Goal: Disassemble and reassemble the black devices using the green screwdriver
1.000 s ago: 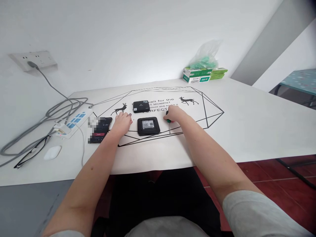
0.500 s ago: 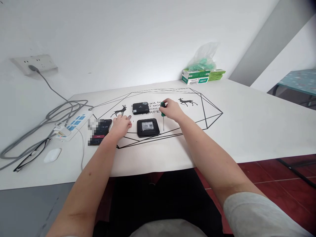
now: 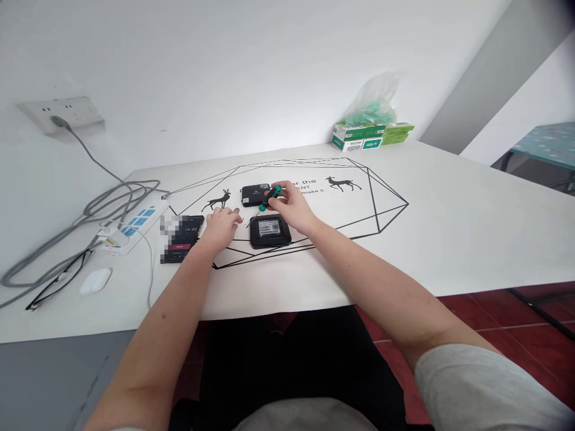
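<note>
I see a white counter (image 3: pixel 458 239) bearing a labelled black case (image 3: pixel 270 231) and a black box (image 3: pixel 252 195) mid-frame; phone (image 3: pixel 188 232), power strip (image 3: pixel 138 224), glasses (image 3: pixel 60 279) and white oval case (image 3: pixel 96 280) left; green boxes (image 3: pixel 362 133) upper right.

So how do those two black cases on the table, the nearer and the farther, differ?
The nearer case has a large white label around its middle; the farther case has small stickers near its corners. The nearer case looks larger than the farther case. Both are black, squarish, and lie on the table.
</note>
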A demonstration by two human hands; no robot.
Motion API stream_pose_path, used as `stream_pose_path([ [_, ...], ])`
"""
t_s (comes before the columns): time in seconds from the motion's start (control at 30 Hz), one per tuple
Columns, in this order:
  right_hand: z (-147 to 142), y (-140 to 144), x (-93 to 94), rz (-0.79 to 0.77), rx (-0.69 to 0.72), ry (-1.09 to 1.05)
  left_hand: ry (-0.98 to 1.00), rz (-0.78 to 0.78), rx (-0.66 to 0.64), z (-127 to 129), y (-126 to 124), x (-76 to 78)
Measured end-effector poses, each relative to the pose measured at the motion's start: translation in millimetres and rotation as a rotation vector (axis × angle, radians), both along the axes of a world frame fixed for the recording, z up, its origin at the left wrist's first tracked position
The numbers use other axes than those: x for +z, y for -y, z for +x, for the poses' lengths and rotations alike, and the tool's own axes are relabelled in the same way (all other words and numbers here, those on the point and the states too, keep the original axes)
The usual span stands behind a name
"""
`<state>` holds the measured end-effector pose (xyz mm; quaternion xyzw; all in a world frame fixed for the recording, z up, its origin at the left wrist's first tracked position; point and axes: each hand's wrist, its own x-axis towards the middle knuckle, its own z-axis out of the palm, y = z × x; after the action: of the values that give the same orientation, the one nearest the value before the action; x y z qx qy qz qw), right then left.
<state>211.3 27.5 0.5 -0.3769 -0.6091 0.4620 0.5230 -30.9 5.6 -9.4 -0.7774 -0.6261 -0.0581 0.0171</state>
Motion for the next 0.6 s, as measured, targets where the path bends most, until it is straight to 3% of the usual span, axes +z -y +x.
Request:
stream_pose_path([
  [0.27, -1.0, 6.9, -3.6, 0.221, -0.022, 0.222, -0.002, -0.016, -0.001, 3.7, -0.2, 1.1],
  [0.6, -3.3, 4.2, -7.6, 0.195, -0.035, 0.223, -0.013, -0.023, -0.003, 5.0, -2.2, -0.6],
])
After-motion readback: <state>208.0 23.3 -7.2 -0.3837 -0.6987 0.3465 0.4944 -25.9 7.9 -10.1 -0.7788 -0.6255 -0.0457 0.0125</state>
